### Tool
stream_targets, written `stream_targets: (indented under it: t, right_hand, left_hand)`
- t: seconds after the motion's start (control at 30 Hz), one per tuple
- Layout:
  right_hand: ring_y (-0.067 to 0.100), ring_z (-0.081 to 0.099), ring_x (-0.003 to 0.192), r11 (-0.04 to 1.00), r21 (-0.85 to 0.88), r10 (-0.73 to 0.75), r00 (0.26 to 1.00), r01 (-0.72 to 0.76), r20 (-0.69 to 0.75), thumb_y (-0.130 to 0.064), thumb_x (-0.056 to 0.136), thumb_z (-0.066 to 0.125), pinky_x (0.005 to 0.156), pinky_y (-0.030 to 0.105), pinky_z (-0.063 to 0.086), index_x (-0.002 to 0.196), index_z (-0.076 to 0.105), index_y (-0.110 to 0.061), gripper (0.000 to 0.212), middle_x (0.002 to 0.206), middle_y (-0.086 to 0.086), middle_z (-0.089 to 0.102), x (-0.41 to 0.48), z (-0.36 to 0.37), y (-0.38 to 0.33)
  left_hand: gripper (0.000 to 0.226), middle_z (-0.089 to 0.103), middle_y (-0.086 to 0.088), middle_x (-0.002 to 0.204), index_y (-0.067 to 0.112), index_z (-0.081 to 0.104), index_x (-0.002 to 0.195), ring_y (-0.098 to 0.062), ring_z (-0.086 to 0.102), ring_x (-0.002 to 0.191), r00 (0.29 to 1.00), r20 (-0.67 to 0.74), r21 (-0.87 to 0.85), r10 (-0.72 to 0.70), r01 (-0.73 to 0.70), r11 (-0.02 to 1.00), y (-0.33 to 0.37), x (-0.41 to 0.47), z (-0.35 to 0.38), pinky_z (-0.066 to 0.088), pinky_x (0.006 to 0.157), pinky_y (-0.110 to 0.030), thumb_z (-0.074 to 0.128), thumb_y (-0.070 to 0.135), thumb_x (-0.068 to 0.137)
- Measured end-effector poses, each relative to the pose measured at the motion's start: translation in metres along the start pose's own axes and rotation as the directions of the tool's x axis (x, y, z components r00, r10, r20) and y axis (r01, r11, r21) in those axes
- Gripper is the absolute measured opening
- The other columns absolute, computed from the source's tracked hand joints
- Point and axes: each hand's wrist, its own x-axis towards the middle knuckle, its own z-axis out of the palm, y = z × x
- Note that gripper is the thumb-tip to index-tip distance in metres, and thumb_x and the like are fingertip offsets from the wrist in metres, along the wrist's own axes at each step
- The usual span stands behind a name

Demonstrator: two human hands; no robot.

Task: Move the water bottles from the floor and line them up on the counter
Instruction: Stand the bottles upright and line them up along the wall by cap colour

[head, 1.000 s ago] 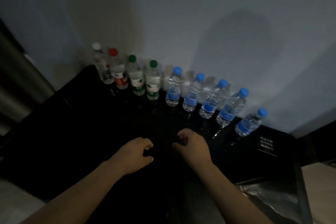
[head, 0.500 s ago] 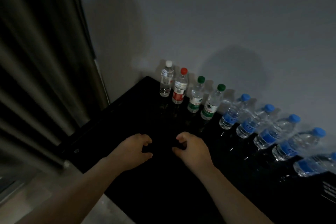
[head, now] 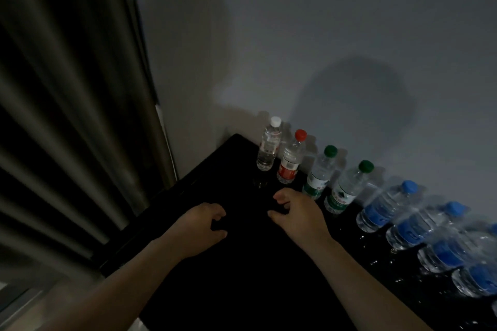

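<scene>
Several water bottles stand in a row along the wall on the black counter [head: 215, 290]: a white-capped bottle [head: 269, 148] at the far left, a red-capped bottle [head: 291, 161], two green-capped bottles [head: 318, 173] [head: 345, 189], then several blue-capped bottles [head: 384, 205] running off the right edge. My left hand [head: 199, 226] and my right hand [head: 298, 212] hover side by side over the counter in front of the row, fingers loosely curled, holding nothing. Neither hand touches a bottle.
A dark pleated curtain [head: 67, 115] hangs at the left, beside the counter's left edge. The grey wall [head: 322, 35] rises right behind the bottles. A strip of pale floor [head: 24, 301] shows at the bottom left.
The view has swung to the left, so the bottle row has shifted right and the curtain fills more of the frame. Both hands keep their loosely curled pose over the counter.
</scene>
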Motion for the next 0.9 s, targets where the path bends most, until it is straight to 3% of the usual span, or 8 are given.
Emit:
stream_targets:
  t: [0.13, 0.37, 0.47, 0.6, 0.7, 0.9]
  right_hand:
    - [0.009, 0.058, 0.103, 0.998, -0.033, 0.046, 0.999, -0.046, -0.025, -0.033, 0.084, 0.071, 0.09, 0.024, 0.047, 0.121, 0.059, -0.025, 0.039, 0.109, -0.012, 0.059, 0.028, 0.008, -0.019]
    - [0.005, 0.057, 0.089, 0.985, -0.107, 0.116, 0.982, -0.132, -0.147, -0.033, 0.08, 0.074, 0.078, 0.02, 0.047, 0.116, 0.062, -0.026, 0.039, 0.103, -0.015, 0.061, 0.071, 0.017, -0.045]
    - [0.008, 0.06, 0.088, 0.979, -0.165, 0.084, 0.97, -0.123, -0.227, -0.029, 0.078, 0.077, 0.076, 0.025, 0.05, 0.11, 0.065, -0.023, 0.035, 0.096, -0.015, 0.06, 0.086, 0.009, -0.055]
    - [0.02, 0.066, 0.093, 0.97, -0.212, 0.071, 0.972, -0.119, -0.222, -0.021, 0.08, 0.075, 0.083, 0.038, 0.055, 0.111, 0.066, -0.021, 0.032, 0.104, 0.001, 0.07, 0.104, -0.009, -0.067]
    - [0.025, 0.066, 0.096, 0.958, -0.258, 0.06, 0.966, -0.127, -0.253, -0.018, 0.081, 0.074, 0.083, 0.037, 0.054, 0.112, 0.066, -0.015, 0.033, 0.108, 0.007, 0.07, 0.123, -0.02, -0.07]
    - [0.032, 0.061, 0.105, 0.913, -0.375, 0.06, 0.961, -0.163, -0.271, -0.025, 0.082, 0.074, 0.089, 0.044, 0.051, 0.134, 0.05, -0.014, 0.058, 0.125, 0.014, 0.058, 0.179, -0.042, -0.055]
  left_hand:
    - [0.048, 0.052, 0.001, 0.128, 0.018, 0.051, 0.133, -0.012, 0.051, 0.114, 0.998, -0.014, 0.05, 0.06, -0.059, 0.997, -0.019, 0.037, -0.029, 0.042, 0.097, -0.021, 0.066, 0.028, 0.089]
    - [0.046, 0.052, 0.0, 0.127, 0.02, 0.051, 0.13, -0.012, 0.052, 0.111, 0.987, 0.046, 0.066, 0.156, -0.158, 0.985, -0.05, 0.099, -0.082, 0.042, 0.091, -0.019, 0.066, 0.031, 0.088]
    - [0.052, 0.05, 0.002, 0.128, 0.021, 0.046, 0.135, -0.011, 0.051, 0.11, 0.983, 0.043, 0.07, 0.176, -0.178, 0.981, -0.057, 0.12, -0.09, 0.041, 0.09, -0.019, 0.065, 0.034, 0.088]
    - [0.055, 0.048, 0.0, 0.133, 0.02, 0.042, 0.138, -0.009, 0.049, 0.112, 0.98, 0.069, 0.003, 0.189, -0.19, 0.982, -0.065, 0.142, -0.084, 0.039, 0.093, -0.019, 0.063, 0.033, 0.09]
    - [0.053, 0.05, -0.002, 0.13, 0.018, 0.046, 0.135, -0.011, 0.052, 0.113, 0.979, 0.062, 0.005, 0.193, -0.194, 0.981, -0.071, 0.159, -0.08, 0.041, 0.092, -0.02, 0.065, 0.032, 0.088]
    - [0.047, 0.051, -0.002, 0.126, 0.017, 0.049, 0.131, -0.013, 0.053, 0.109, 0.981, 0.082, 0.008, 0.176, -0.177, 0.984, -0.079, 0.19, -0.074, 0.044, 0.092, -0.023, 0.064, 0.032, 0.089]
